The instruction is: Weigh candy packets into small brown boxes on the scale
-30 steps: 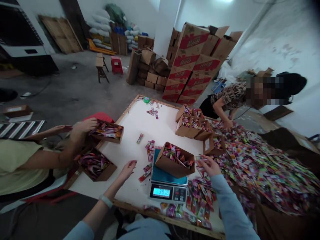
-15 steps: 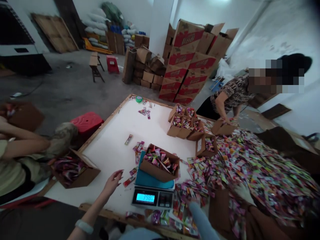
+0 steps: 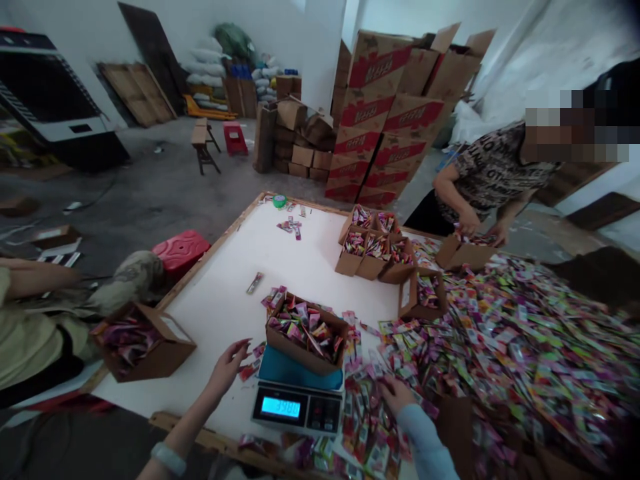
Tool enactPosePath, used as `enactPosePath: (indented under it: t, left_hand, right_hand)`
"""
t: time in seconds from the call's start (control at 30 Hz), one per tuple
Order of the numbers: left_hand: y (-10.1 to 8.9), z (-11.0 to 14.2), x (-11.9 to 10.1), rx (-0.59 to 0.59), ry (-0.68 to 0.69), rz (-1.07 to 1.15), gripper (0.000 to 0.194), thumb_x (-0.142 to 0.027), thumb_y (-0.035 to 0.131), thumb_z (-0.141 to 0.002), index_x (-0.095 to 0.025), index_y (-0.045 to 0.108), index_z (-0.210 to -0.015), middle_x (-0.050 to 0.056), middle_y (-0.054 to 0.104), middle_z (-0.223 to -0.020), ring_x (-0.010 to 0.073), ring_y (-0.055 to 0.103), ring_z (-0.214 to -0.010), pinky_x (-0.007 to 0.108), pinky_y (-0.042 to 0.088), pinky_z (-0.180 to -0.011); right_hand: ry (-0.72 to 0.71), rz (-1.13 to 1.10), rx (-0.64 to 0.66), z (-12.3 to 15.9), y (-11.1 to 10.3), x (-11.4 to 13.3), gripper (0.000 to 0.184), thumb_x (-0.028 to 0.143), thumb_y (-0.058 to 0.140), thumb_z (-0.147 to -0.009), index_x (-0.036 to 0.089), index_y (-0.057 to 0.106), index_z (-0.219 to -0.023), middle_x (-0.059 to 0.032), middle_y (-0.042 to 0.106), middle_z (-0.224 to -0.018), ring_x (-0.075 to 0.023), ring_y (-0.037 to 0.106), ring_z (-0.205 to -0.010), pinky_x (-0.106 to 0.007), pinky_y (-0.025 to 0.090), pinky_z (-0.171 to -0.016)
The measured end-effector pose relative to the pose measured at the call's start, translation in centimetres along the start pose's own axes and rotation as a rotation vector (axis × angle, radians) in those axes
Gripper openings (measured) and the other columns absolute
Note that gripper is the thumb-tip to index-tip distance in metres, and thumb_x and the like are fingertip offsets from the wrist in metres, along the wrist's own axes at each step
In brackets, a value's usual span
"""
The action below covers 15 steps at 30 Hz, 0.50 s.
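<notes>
A brown cardboard box (image 3: 306,335) full of colourful sachets stands on a teal-topped digital scale (image 3: 298,399) with a lit blue display. My left hand (image 3: 228,365) hovers just left of the scale with its fingers apart, next to a few loose sachets (image 3: 249,365). My right hand (image 3: 395,393) lies on the sachets spread right of the scale; its fingers are partly buried, and I cannot see whether they grip any.
A huge heap of sachets (image 3: 520,347) covers the right half of the white table (image 3: 225,307). Several filled boxes (image 3: 373,250) stand mid-table. A person opposite holds a box (image 3: 463,252). A person at left sits by another filled box (image 3: 140,340). Stacked cartons (image 3: 390,113) stand behind.
My right hand has drawn back from the heap to the sachets beside the scale. The person at left has taken one box off the table. The person opposite has pulled a box closer.
</notes>
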State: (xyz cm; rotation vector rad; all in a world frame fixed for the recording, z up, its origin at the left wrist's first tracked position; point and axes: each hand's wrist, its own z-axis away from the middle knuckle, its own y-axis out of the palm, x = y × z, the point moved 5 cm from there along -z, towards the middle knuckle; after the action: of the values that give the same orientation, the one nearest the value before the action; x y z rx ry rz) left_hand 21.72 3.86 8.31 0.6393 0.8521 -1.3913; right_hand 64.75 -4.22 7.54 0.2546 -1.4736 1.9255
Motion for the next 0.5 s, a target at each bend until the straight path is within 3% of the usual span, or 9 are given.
enactPosePath:
  t: [0.07, 0.13, 0.2, 0.27, 0.33, 0.4, 0.5]
  left_hand:
    - [0.9, -0.5, -0.6, -0.008, 0.051, 0.032, 0.048, -0.048, 0.061, -0.063, -0.016, 0.059, -0.098, 0.014, 0.063, -0.107, 0.0244, 0.062, -0.093, 0.033, 0.051, -0.067]
    - [1.8, -1.0, -1.2, -0.014, 0.077, 0.071, 0.046, -0.048, 0.061, -0.063, -0.017, 0.059, -0.097, 0.013, 0.063, -0.107, 0.0229, 0.062, -0.09, 0.032, 0.051, -0.067]
    - [2.4, -1.3, -1.7, -0.011, 0.083, 0.107, 0.044, -0.047, 0.062, -0.063, -0.017, 0.059, -0.096, 0.013, 0.062, -0.108, 0.0223, 0.062, -0.09, 0.032, 0.051, -0.067]
    - [2.6, -1.5, -2.0, -0.002, 0.092, 0.129, 0.045, -0.047, 0.062, -0.063, -0.017, 0.059, -0.096, 0.013, 0.061, -0.11, 0.0225, 0.062, -0.092, 0.031, 0.051, -0.067]
    - [2.0, -1.6, -2.2, 0.001, 0.094, 0.131, 0.046, -0.047, 0.06, -0.065, -0.016, 0.059, -0.099, 0.014, 0.06, -0.112, 0.0226, 0.061, -0.095, 0.03, 0.051, -0.066]
    - [0.9, -1.8, -1.9, -0.015, 0.069, 0.111, 0.047, -0.046, 0.058, -0.068, -0.015, 0.058, -0.103, 0.014, 0.061, -0.11, 0.0223, 0.06, -0.097, 0.028, 0.049, -0.066]
    - [-1.1, -2.2, -0.7, -0.066, -0.003, 0.087, 0.044, -0.043, 0.054, -0.072, -0.014, 0.057, -0.105, 0.014, 0.061, -0.108, 0.0211, 0.061, -0.096, 0.026, 0.048, -0.066]
  right_hand:
    - [-0.196, 0.078, -0.012, 0.6, -3.4, 5.0, 0.031, 0.037, 0.041, -0.078, 0.022, 0.067, -0.085, -0.0094, 0.07, -0.08, -0.0242, 0.065, -0.079, -0.036, 0.049, -0.073]
    - [-0.399, 0.174, 0.002, 1.4, -5.9, 11.2, 0.037, 0.042, 0.034, -0.085, 0.021, 0.065, -0.085, -0.0086, 0.068, -0.08, -0.0214, 0.063, -0.078, -0.033, 0.047, -0.072]
    - [-0.474, 0.218, 0.024, 1.4, -7.1, 16.2, 0.037, 0.049, 0.042, -0.082, 0.02, 0.064, -0.09, -0.0078, 0.067, -0.082, -0.0206, 0.062, -0.076, -0.031, 0.047, -0.07]
    - [-0.467, 0.176, 0.025, 0.4, -7.2, 19.0, 0.05, 0.057, 0.054, -0.073, 0.019, 0.059, -0.105, -0.0079, 0.066, -0.086, -0.0204, 0.061, -0.073, -0.032, 0.047, -0.069]
    - [-0.37, 0.045, -0.049, -1.4, -6.9, 19.1, 0.068, 0.06, 0.056, -0.068, 0.016, 0.051, -0.119, -0.0083, 0.065, -0.088, -0.0191, 0.06, -0.068, -0.032, 0.048, -0.066]
    - [-0.208, -0.123, -0.13, -3.4, -6.1, 17.4, 0.077, 0.061, 0.053, -0.068, 0.013, 0.043, -0.127, -0.0112, 0.063, -0.094, -0.0178, 0.059, -0.065, -0.032, 0.049, -0.062]
    - [0.015, -0.321, -0.093, -5.5, -3.8, 14.4, 0.088, 0.062, 0.056, -0.061, 0.012, 0.039, -0.131, -0.0186, 0.057, -0.112, -0.0214, 0.062, -0.078, -0.031, 0.05, -0.06]
